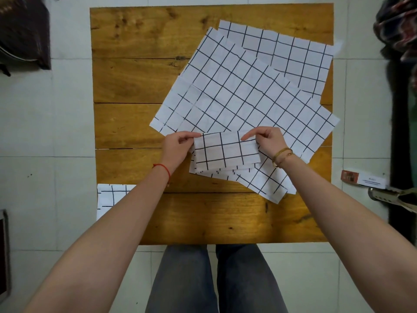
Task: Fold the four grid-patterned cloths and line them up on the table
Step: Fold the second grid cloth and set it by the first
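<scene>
Fingers (184, 138) of the left hand (178, 146) pinch the upper left corner of a folded grid-patterned cloth (225, 152), thumb and forefinger closed on its edge; the right hand (267, 140) pinches the upper right corner likewise, forefinger extended along the top edge. Folded into a narrow rectangle, this cloth is held between both hands over the middle of the wooden table (135, 86), slightly toward the near edge. Its lower layers trail beneath it. Directly behind and partly under it lies a large unfolded grid cloth (237, 93), set at an angle and spreading toward the table's right edge. A second flat grid cloth (293, 55) lies under that one, reaching the far right corner. A further folded grid cloth (110, 197) rests at the near left edge of the table, partly hidden by the left forearm. A red string (162, 169) circles the left wrist; gold bracelets (282, 155) circle the right. Grey trousers (203, 279) show below the near edge, above a pale tiled floor (67, 109). A small card (365, 180) lies on the floor to the right.
</scene>
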`<state>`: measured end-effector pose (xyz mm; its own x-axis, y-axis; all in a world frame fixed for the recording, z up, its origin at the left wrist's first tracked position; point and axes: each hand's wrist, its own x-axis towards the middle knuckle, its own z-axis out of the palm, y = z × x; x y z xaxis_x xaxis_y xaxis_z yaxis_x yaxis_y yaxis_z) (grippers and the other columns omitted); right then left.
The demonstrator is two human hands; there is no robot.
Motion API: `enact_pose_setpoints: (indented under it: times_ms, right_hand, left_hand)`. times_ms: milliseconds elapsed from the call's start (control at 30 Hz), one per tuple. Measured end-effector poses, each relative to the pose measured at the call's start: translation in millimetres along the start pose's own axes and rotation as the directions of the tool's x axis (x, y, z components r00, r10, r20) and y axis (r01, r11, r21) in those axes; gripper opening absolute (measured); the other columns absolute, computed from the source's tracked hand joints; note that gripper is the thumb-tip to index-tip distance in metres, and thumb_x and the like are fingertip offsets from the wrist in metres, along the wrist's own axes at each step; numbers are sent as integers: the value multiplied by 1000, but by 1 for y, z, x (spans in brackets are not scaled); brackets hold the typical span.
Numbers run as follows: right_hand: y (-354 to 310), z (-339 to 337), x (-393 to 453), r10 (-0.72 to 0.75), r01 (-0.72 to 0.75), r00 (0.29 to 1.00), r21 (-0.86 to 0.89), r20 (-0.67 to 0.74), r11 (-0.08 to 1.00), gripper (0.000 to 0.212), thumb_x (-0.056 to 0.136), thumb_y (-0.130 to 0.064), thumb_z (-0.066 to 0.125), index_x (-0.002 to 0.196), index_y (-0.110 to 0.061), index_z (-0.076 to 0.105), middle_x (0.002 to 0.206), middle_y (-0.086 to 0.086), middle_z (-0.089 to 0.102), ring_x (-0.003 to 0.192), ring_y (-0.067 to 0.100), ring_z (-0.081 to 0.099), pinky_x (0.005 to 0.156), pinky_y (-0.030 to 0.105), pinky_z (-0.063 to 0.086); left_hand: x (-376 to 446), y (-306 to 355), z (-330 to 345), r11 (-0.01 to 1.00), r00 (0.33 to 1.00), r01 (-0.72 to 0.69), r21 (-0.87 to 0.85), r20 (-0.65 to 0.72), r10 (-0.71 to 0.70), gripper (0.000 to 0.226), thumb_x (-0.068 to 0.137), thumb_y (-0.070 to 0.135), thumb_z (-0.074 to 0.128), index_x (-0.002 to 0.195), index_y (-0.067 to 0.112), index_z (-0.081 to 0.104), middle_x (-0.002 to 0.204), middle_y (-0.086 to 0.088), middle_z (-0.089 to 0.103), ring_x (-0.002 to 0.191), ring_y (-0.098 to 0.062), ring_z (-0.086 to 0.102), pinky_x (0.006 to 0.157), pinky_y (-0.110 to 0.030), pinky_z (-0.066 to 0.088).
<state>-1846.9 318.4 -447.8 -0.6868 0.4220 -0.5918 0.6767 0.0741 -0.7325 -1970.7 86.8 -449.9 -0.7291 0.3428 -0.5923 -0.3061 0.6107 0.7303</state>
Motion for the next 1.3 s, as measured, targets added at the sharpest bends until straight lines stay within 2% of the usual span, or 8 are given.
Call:
enact_pose_setpoints:
  times_ms: [100, 167, 367, 533, 633, 833, 1000, 1300]
  right_hand:
    - [-4, 4, -3, -33, 28, 999, -120, -33, 992, 55, 74, 13, 32, 64, -22, 74, 109, 1, 70, 83, -4, 57, 80, 15, 48]
    - [-9, 7, -7, -80, 64, 995, -220, -66, 973, 47, 73, 11, 36, 61, -17, 72, 112, -1, 68, 104, 4, 52, 97, 20, 40]
    - [-15, 30, -14, -489, 376, 872, -615, -19, 693, 32, 80, -14, 36, 89, -10, 67, 105, 3, 67, 105, 27, 50, 91, 41, 45]
    - [-23, 80, -21, -450, 527, 829, -732, 332, 430, 54, 85, -14, 50, 138, -7, 44, 145, 9, 44, 134, 31, 36, 112, 44, 30]
    - [-23, 106, -25, -346, 492, 858, -802, 380, 339, 60, 93, -22, 42, 149, -8, 24, 156, 7, 24, 144, 28, 19, 118, 44, 16]
    - [-20, 118, -28, -268, 441, 888, -860, 375, 256, 60, 98, -23, 36, 151, -8, 14, 159, 6, 11, 147, 29, 6, 119, 48, 7]
    - [-16, 110, -26, -255, 430, 894, -868, 369, 248, 58, 98, -25, 37, 150, -10, 18, 158, 4, 17, 147, 27, 9, 119, 48, 7]
    - [19, 30, -36, -264, 201, 957, -930, 120, 308, 51, 96, -25, 38, 143, -6, 37, 149, 7, 39, 143, 34, 21, 118, 53, 13]
  left_hand:
    - [-2, -1, 5, 948, 979, -173, 268, -57, 195, 27, 94, 5, 52, 108, 16, 72, 112, -1, 67, 97, -8, 60, 84, -13, 49]
    - [-7, -2, 7, 886, 955, -243, 394, -60, 289, 27, 95, 9, 52, 115, 15, 68, 117, 0, 62, 106, -9, 55, 91, -17, 46]
    - [-27, -13, 12, 622, 918, -354, 698, 132, 375, 52, 94, 15, 55, 144, 15, 43, 142, 0, 44, 133, -15, 36, 109, -27, 33]
    - [-33, -23, 15, 426, 921, -350, 834, 223, 319, 66, 91, 18, 60, 150, 14, 30, 154, -2, 31, 142, -21, 25, 116, -37, 30]
    - [-35, -26, 16, 412, 927, -342, 845, 230, 297, 71, 90, 14, 60, 152, 16, 25, 156, -2, 27, 145, -23, 21, 118, -37, 26]
    - [-35, -29, 16, 439, 936, -328, 836, 224, 272, 74, 90, 10, 61, 153, 18, 22, 160, -1, 20, 148, -23, 13, 119, -37, 21]
    - [-33, -30, 15, 429, 941, -314, 847, 217, 260, 69, 88, 10, 63, 149, 19, 31, 160, -1, 19, 148, -25, 13, 118, -41, 24]
    - [-32, -33, 15, 450, 946, -305, 839, 213, 244, 64, 91, 9, 55, 148, 21, 31, 161, 2, 14, 148, -27, 11, 118, -44, 24]
